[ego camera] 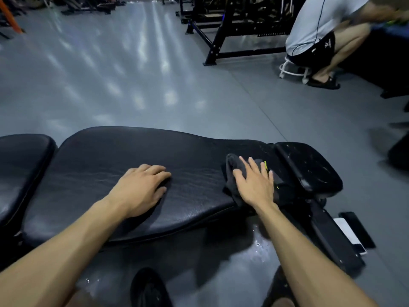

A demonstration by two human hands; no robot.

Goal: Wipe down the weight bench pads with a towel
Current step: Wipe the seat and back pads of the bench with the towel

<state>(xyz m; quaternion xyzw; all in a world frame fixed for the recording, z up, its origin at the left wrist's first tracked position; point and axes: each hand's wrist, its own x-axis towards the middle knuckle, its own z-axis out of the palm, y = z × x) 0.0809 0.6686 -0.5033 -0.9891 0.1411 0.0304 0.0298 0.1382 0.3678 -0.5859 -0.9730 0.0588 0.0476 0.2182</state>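
Both hands down on the long pad (106, 165) of a black bench, well apart from each other. Left hand (143, 188) rests flat near the pad's middle, fingers loosely bent, holding nothing. Right hand (255, 181) lies flat with fingers spread and straight, pressing a dark towel (231, 167) onto the pad's right end. Towel is bunched under the palm, with a small yellow-green mark showing by the fingertips. A second pad (22, 165) sits just beside the long one at left; a small scuffed pad (309, 165) sits at far right, touching or nearly touching the towel, cannot tell which. Bench frame (332, 242) runs down to the grey floor (132, 85) at lower right, with a phone (357, 229) lying by it. 2 dark shoes at bottom edge. Wet spots on the floor under the bench. Another person (318, 27) squats on a white stool (292, 72) at upper right, near a black rack (221, 34).
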